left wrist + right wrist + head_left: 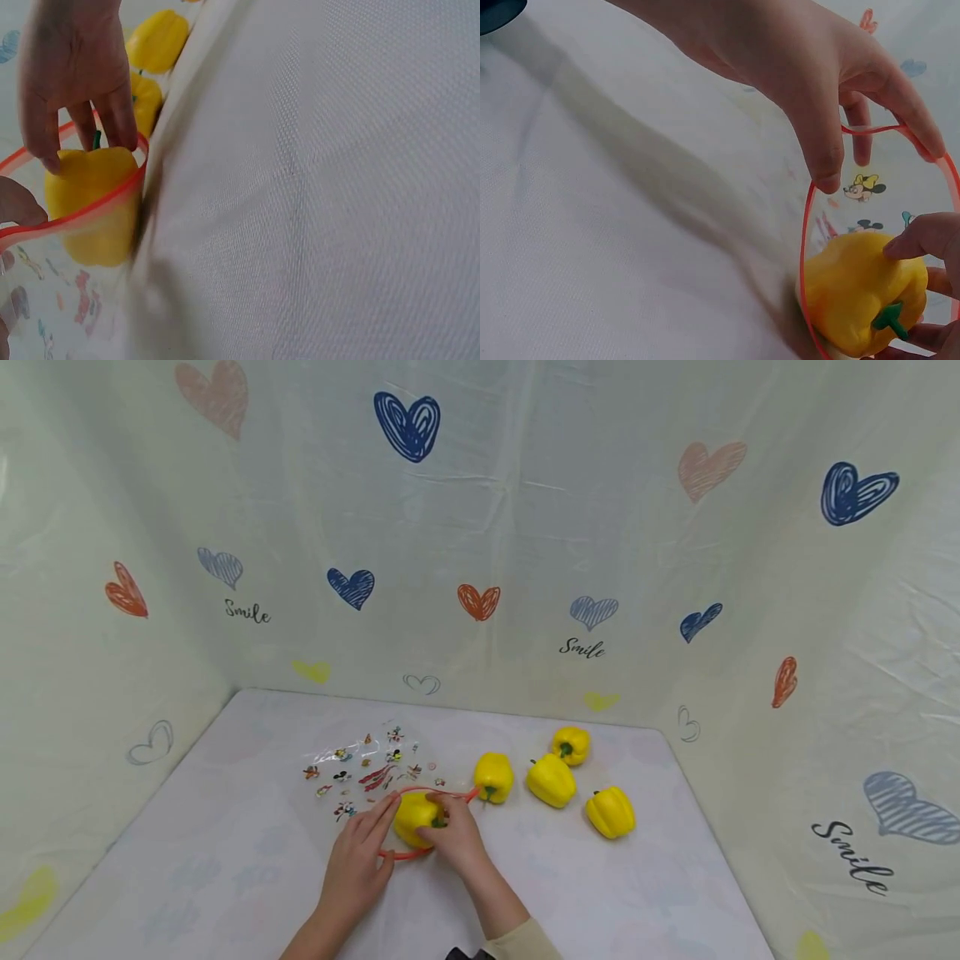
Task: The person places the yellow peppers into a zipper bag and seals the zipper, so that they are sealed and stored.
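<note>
A clear plastic bag [300, 810] with a red rim and small cartoon prints lies on the table, mouth spread toward the right. The left hand [358, 862] holds its rim, thumb at the near edge and fingers at the far edge. With fingers and thumb the right hand [457, 833] grips a yellow bell pepper [412, 817] near its green stem. In the left wrist view this pepper [96, 217] sits partly inside the bag mouth, with the right hand [79, 75] above it. The right wrist view shows the left thumb and fingers spread along the rim.
Right of the bag stands a yellow pepper [492, 777], close to the rim. Farther right are another pepper [552, 781], one behind it [573, 743] and one at the far right [611, 812]. A heart-printed curtain [510, 527] encloses the white table [600, 893].
</note>
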A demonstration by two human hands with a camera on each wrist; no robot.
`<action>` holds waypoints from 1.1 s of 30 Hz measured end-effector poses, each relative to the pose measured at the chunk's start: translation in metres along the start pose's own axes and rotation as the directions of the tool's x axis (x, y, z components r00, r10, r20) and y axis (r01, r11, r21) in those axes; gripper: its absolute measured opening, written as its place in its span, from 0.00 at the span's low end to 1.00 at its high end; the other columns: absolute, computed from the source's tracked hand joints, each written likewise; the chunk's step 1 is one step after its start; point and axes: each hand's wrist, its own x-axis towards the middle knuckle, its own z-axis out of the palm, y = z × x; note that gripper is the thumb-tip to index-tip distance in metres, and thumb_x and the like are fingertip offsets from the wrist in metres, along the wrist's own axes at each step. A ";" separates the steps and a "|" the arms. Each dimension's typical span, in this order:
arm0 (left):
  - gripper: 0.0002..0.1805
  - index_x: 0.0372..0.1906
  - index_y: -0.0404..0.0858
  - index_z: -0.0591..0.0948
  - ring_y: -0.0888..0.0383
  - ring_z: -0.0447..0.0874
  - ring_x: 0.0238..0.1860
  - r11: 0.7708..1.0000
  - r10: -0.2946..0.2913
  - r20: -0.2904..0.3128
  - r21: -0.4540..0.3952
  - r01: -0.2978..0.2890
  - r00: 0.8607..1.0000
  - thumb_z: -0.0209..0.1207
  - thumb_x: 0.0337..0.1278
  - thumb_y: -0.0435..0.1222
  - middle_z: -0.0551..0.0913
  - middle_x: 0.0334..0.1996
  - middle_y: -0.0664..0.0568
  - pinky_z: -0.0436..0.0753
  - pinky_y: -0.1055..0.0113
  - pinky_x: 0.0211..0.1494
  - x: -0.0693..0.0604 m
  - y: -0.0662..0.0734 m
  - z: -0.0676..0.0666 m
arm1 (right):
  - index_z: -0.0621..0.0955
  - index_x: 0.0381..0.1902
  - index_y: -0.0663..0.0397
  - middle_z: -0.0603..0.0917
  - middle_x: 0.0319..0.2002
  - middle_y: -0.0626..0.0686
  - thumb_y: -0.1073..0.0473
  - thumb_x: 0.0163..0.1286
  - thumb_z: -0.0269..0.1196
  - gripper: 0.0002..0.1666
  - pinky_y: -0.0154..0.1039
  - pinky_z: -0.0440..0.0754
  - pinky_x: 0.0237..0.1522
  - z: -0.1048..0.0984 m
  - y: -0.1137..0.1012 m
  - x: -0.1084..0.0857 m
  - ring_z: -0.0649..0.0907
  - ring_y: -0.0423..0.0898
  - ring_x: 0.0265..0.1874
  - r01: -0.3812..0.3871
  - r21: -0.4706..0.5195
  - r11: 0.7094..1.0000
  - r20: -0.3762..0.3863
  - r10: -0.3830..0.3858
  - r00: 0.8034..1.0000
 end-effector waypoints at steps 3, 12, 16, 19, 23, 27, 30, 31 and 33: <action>0.48 0.66 0.35 0.73 0.47 0.72 0.51 1.000 -0.006 -0.001 0.002 0.006 1.000 0.76 0.27 0.23 0.72 0.65 0.47 0.79 0.49 0.53 -0.001 -0.001 0.001 | 0.78 0.59 0.53 0.75 0.58 0.55 0.60 0.58 0.71 0.29 0.55 0.75 0.59 0.002 0.000 0.001 0.74 0.54 0.55 0.002 -0.006 1.000 0.004 -0.002 1.000; 0.47 0.64 0.35 0.75 0.48 0.72 0.51 1.000 0.006 -0.030 -0.016 -0.006 1.000 0.76 0.25 0.22 0.73 0.64 0.48 0.79 0.50 0.53 -0.002 -0.002 0.004 | 0.78 0.59 0.55 0.75 0.56 0.59 0.59 0.59 0.71 0.30 0.55 0.74 0.60 0.009 0.000 0.007 0.75 0.56 0.55 0.029 -0.032 0.999 -0.011 -0.029 1.000; 0.47 0.64 0.35 0.75 0.48 0.73 0.52 1.000 0.008 -0.040 -0.017 -0.008 0.999 0.77 0.24 0.22 0.73 0.64 0.48 0.79 0.51 0.53 -0.002 -0.003 0.005 | 0.78 0.59 0.57 0.76 0.56 0.60 0.58 0.59 0.72 0.30 0.56 0.73 0.60 0.010 0.000 0.012 0.75 0.57 0.54 0.031 -0.055 0.998 -0.013 -0.032 0.999; 0.48 0.64 0.35 0.75 0.48 0.72 0.52 1.000 0.010 -0.047 -0.020 -0.011 0.999 0.77 0.24 0.22 0.73 0.64 0.48 0.79 0.51 0.53 -0.002 -0.004 0.006 | 0.77 0.59 0.60 0.76 0.57 0.61 0.57 0.59 0.72 0.31 0.57 0.73 0.60 0.011 -0.002 0.017 0.75 0.58 0.56 0.023 -0.069 0.997 -0.009 -0.024 1.000; 0.48 0.65 0.35 0.75 0.48 0.72 0.52 1.000 0.013 -0.053 -0.024 -0.014 0.998 0.77 0.24 0.22 0.73 0.65 0.49 0.79 0.51 0.52 -0.003 -0.005 0.006 | 0.77 0.58 0.63 0.78 0.57 0.60 0.57 0.58 0.73 0.31 0.55 0.75 0.59 0.012 -0.004 0.023 0.76 0.57 0.56 0.021 -0.081 0.996 0.000 -0.021 1.000; 0.48 0.65 0.36 0.74 0.48 0.72 0.52 0.999 0.019 -0.059 -0.031 -0.021 0.998 0.77 0.25 0.23 0.72 0.66 0.49 0.79 0.52 0.53 -0.003 -0.006 0.005 | 0.79 0.56 0.60 0.80 0.55 0.57 0.58 0.58 0.73 0.29 0.50 0.80 0.54 0.013 -0.005 0.029 0.78 0.52 0.52 0.012 -0.083 0.996 0.008 -0.011 1.000; 0.48 0.65 0.36 0.74 0.48 0.72 0.52 0.999 0.021 -0.063 -0.035 -0.023 0.998 0.77 0.25 0.23 0.72 0.66 0.50 0.79 0.52 0.52 -0.003 -0.006 0.004 | 0.80 0.56 0.56 0.80 0.55 0.55 0.58 0.58 0.73 0.28 0.46 0.82 0.51 0.014 -0.006 0.033 0.78 0.50 0.49 -0.001 -0.072 0.997 0.009 0.002 1.000; 0.48 0.65 0.36 0.74 0.49 0.72 0.52 0.999 0.021 -0.062 -0.035 -0.023 0.998 0.77 0.25 0.23 0.72 0.66 0.50 0.79 0.52 0.52 -0.003 -0.006 0.004 | 0.80 0.56 0.55 0.79 0.56 0.55 0.59 0.58 0.73 0.28 0.45 0.82 0.51 0.015 -0.006 0.034 0.78 0.50 0.49 0.000 -0.064 0.998 0.008 0.001 1.000; 0.49 0.65 0.36 0.74 0.49 0.72 0.52 0.999 0.021 -0.064 -0.036 -0.024 0.998 0.77 0.25 0.23 0.72 0.66 0.49 0.79 0.53 0.52 -0.003 -0.006 0.003 | 0.80 0.56 0.54 0.79 0.56 0.55 0.59 0.58 0.73 0.27 0.46 0.82 0.51 0.016 -0.006 0.037 0.78 0.51 0.50 0.004 -0.057 0.998 0.004 -0.004 1.000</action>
